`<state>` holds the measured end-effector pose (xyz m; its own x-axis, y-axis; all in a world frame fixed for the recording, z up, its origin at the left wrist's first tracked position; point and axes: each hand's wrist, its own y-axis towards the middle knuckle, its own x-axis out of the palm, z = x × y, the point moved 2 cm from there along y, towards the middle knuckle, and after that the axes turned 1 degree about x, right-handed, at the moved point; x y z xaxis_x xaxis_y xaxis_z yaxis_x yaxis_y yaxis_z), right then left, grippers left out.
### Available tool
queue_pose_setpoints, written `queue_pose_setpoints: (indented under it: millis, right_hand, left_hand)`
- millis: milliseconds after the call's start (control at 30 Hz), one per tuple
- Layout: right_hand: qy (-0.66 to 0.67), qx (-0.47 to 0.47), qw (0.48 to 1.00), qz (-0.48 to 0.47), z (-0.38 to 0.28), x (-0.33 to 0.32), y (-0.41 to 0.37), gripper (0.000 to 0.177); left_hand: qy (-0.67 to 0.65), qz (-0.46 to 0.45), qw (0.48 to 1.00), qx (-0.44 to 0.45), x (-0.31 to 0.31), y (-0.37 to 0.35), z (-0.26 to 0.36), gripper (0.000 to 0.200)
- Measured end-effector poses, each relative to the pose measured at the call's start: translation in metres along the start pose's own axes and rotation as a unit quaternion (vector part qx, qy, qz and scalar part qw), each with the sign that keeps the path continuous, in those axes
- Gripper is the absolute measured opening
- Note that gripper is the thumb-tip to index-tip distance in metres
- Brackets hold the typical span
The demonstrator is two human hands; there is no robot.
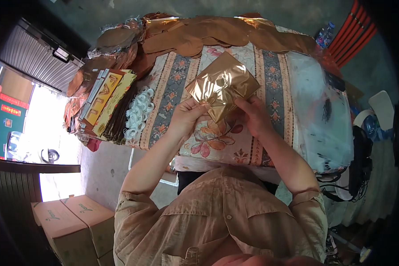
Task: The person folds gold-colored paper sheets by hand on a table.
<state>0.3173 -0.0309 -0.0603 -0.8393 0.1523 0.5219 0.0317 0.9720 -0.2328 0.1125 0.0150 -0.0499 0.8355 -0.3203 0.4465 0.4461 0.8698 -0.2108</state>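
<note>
Between my two hands is a shiny gold foil sheet or packet (224, 84), creased and turned corner-down over the patterned table. My left hand (188, 116) pinches its lower left edge, thumb on top. On the other side, my right hand (254, 116) grips the lower right edge, its thumb lying on the foil and the other fingers hidden beneath. A small round mark shows near the middle of the foil. Left of my hands lies a heap of white plastic rings or loops (139, 111). Beside it stands a stack of yellow and brown printed cards (108, 102).
Brown-gold flat pieces (177, 37) line the table's far edge. Clear plastic bags (317, 119) are piled at the right on the floral tablecloth (213, 137). Cardboard boxes (71, 221) stand on the floor at lower left. A bottle (326, 34) is at the far right corner.
</note>
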Motion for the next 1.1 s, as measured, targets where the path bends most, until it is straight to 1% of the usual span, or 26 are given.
queue_pose_setpoints:
  millis: [100,200,233,267,300,367,400,433,467,500,533,567,600,633,667,700,733,767,800,833,867,933,967,1033,1067,1100]
  right_hand:
    - [-0.008,0.016,1.0,-0.018,-0.004,0.004,-0.003,0.026]
    - [-0.002,0.005,1.0,-0.021,0.007,-0.008,0.003,0.023]
    - [-0.029,-0.022,0.999,-0.015,0.01,-0.01,0.006,0.023]
    - [-0.055,-0.049,0.997,-0.01,0.012,-0.013,0.007,0.023]
    - [-0.057,-0.048,0.997,-0.013,0.012,-0.016,0.008,0.023]
    - [-0.105,-0.088,0.99,0.009,0.009,-0.015,0.006,0.027]
    - [-0.105,-0.087,0.991,-0.007,0.004,-0.013,0.005,0.027]
    - [-0.124,-0.116,0.985,-0.008,-0.005,-0.009,0.001,0.029]
    - [-0.141,-0.146,0.979,-0.01,-0.01,-0.008,0.0,0.032]
    - [-0.137,-0.145,0.979,-0.034,-0.008,-0.009,0.004,0.032]
    - [-0.122,-0.149,0.981,-0.015,-0.006,-0.014,0.006,0.035]
    - [-0.108,-0.152,0.982,0.007,-0.004,-0.018,0.008,0.038]
    - [-0.108,-0.15,0.983,-0.008,-0.004,-0.019,0.01,0.038]
    - [-0.085,-0.142,0.986,-0.008,-0.004,-0.021,0.01,0.038]
    - [-0.062,-0.133,0.989,-0.005,-0.005,-0.02,0.009,0.039]
    - [-0.033,-0.104,0.994,-0.023,-0.008,-0.017,0.004,0.04]
    - [-0.032,-0.103,0.994,-0.028,-0.007,-0.016,0.004,0.04]
    - [-0.041,-0.112,0.992,-0.029,-0.006,-0.016,0.004,0.039]
    - [-0.051,-0.121,0.991,-0.028,-0.006,-0.016,0.004,0.037]
    - [-0.051,-0.12,0.991,-0.031,-0.006,-0.017,0.005,0.037]
    - [-0.054,-0.122,0.99,-0.034,-0.005,-0.017,0.005,0.036]
    - [-0.058,-0.124,0.99,-0.036,-0.006,-0.016,0.004,0.035]
    - [-0.06,-0.127,0.99,-0.031,-0.006,-0.015,0.004,0.034]
    - [-0.062,-0.13,0.989,-0.025,-0.008,-0.011,0.002,0.033]
    - [-0.048,-0.127,0.991,-0.018,-0.01,-0.007,-0.001,0.026]
    - [-0.033,-0.123,0.992,-0.01,-0.011,-0.006,-0.002,0.019]
  left_hand:
    - [0.033,-0.02,0.999,-0.004,-0.006,0.004,-0.005,0.006]
    - [0.011,-0.011,1.0,-0.018,0.004,0.002,-0.002,0.008]
    - [0.01,-0.01,1.0,-0.017,0.006,0.002,0.0,0.008]
    - [0.002,-0.024,0.999,-0.037,0.008,0.001,0.001,0.011]
    - [-0.007,-0.036,0.998,-0.056,0.008,0.0,0.002,0.014]
    - [-0.006,-0.044,0.998,-0.047,0.007,-0.001,0.002,0.018]
    - [-0.004,-0.05,0.998,-0.038,0.004,-0.003,0.003,0.022]
    - [-0.017,-0.06,0.998,-0.021,-0.007,-0.001,-0.001,0.027]
    - [-0.013,-0.043,0.999,-0.008,-0.013,-0.006,0.005,0.027]
    - [0.084,-0.04,0.994,0.051,-0.017,-0.013,0.016,0.028]
    - [0.181,-0.037,0.977,0.104,-0.019,-0.02,0.027,0.029]
    - [0.419,0.032,0.894,0.154,-0.018,-0.039,0.053,0.03]
    - [0.421,0.046,0.892,0.158,-0.026,-0.05,0.069,0.03]
    - [0.616,0.126,0.719,0.296,-0.033,-0.06,0.089,0.028]
    - [0.755,0.192,0.48,0.403,-0.038,-0.07,0.102,0.026]
    - [0.787,0.248,0.427,0.369,-0.05,-0.076,0.113,0.027]
    - [0.813,0.301,0.372,0.331,-0.061,-0.081,0.122,0.027]
    - [0.814,0.303,0.37,0.329,-0.074,-0.084,0.126,0.027]
    - [0.831,0.309,0.36,0.289,-0.09,-0.083,0.127,0.025]
    - [0.846,0.315,0.35,0.249,-0.095,-0.082,0.129,0.022]
    - [0.846,0.316,0.35,0.248,-0.097,-0.081,0.13,0.022]
    - [0.864,0.303,0.352,0.193,-0.099,-0.08,0.133,0.016]
    - [0.864,0.303,0.353,0.193,-0.098,-0.08,0.136,0.016]
    - [0.819,0.326,0.418,0.22,-0.093,-0.08,0.144,0.015]
    - [0.818,0.326,0.419,0.221,-0.09,-0.08,0.147,0.015]
    - [0.796,0.343,0.455,0.202,-0.089,-0.081,0.151,0.017]
